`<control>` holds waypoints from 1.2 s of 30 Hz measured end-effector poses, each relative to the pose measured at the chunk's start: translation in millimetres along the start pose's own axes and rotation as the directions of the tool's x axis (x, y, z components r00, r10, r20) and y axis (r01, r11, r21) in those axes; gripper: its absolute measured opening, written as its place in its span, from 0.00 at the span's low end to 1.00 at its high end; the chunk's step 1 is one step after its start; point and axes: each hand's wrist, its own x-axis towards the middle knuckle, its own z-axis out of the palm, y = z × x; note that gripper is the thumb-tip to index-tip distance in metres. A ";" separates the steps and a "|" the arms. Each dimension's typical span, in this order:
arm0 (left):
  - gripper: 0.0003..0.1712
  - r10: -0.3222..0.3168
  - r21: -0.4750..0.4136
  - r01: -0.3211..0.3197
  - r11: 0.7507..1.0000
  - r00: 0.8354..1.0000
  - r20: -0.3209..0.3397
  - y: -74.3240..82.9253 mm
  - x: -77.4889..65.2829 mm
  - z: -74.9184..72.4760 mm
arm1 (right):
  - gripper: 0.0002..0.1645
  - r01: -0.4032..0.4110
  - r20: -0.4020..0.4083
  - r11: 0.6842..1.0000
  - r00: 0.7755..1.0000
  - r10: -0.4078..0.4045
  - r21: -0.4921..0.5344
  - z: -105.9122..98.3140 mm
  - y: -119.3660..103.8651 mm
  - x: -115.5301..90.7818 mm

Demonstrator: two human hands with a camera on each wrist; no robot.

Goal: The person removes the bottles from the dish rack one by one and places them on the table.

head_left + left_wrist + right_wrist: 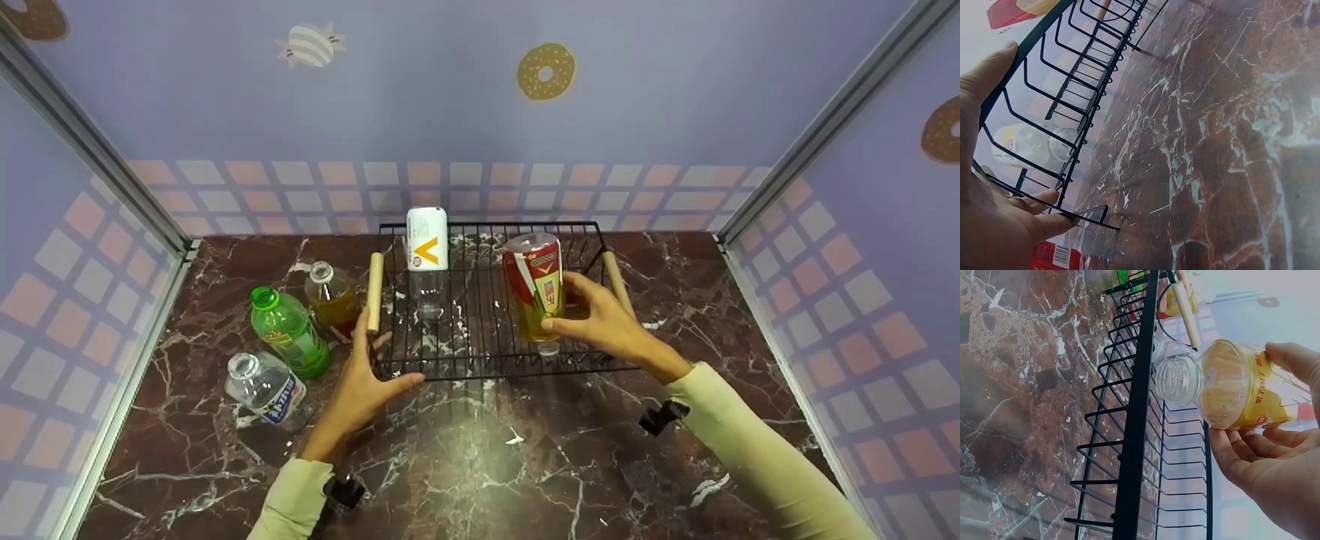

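My right hand [611, 322] holds an upside-down plastic bottle [534, 281] with a red and yellow label, its fingers and thumb on opposite sides. The open neck [1176, 379] points down inside the black wire basket [491, 224], near the front rim. My left hand [356, 397] grips the basket's front left corner. Its thumb [1002, 62] lies along the front rim and its fingers reach round the left side, by a wooden handle [376, 292]. Another upside-down bottle [427, 240], clear with a white label and an orange mark, stands in the basket's left part.
Left of the basket stand a bottle [332, 296] with a yellowish lower part, a green bottle [289, 330] and a clear bottle [262, 386], all uncapped. The basket's other wooden handle [618, 281] is at its right side. Patterned walls enclose the dark marbled table [480, 465].
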 end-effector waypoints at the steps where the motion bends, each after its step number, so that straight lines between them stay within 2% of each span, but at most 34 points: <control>1: 0.81 -0.001 -0.003 0.001 1.000 1.000 0.002 0.0 -0.2 0.0 | 0.50 0.004 -0.002 1.000 1.000 -0.004 -0.003 -0.5 -0.6 -0.5; 10: 0.82 -0.004 0.040 0.004 0.999 1.000 0.000 3.8 0.3 -2.5 | 0.48 0.013 -0.043 0.998 0.999 -0.016 -0.056 -7.6 -5.2 -4.7; 15: 0.80 0.048 0.162 -0.045 0.986 0.999 -0.017 11.3 -1.1 -3.1 | 0.49 0.004 -0.044 1.000 0.999 -0.005 -0.021 -10.1 -4.3 -8.3; 20: 0.78 0.162 0.284 -0.146 0.948 0.986 -0.036 20.8 -3.2 -1.1 | 0.48 0.016 -0.040 0.999 0.999 -0.018 -0.047 -11.0 -3.1 -13.2; 25: 0.76 0.244 0.339 -0.214 0.916 0.969 -0.048 31.0 -2.7 -0.3 | 0.47 0.027 -0.031 0.997 0.999 -0.029 -0.075 -11.2 -2.2 -16.1; 31: 0.73 0.320 0.394 -0.287 0.873 0.947 -0.018 41.5 -3.7 1.4 | 0.46 0.058 0.008 0.994 0.998 -0.057 -0.096 -8.2 0.2 -16.3; 36: 0.71 0.358 0.443 -0.339 0.830 0.933 0.044 53.2 -8.9 6.4 | 0.46 0.059 0.055 0.993 0.997 -0.054 -0.098 -4.4 1.6 -15.9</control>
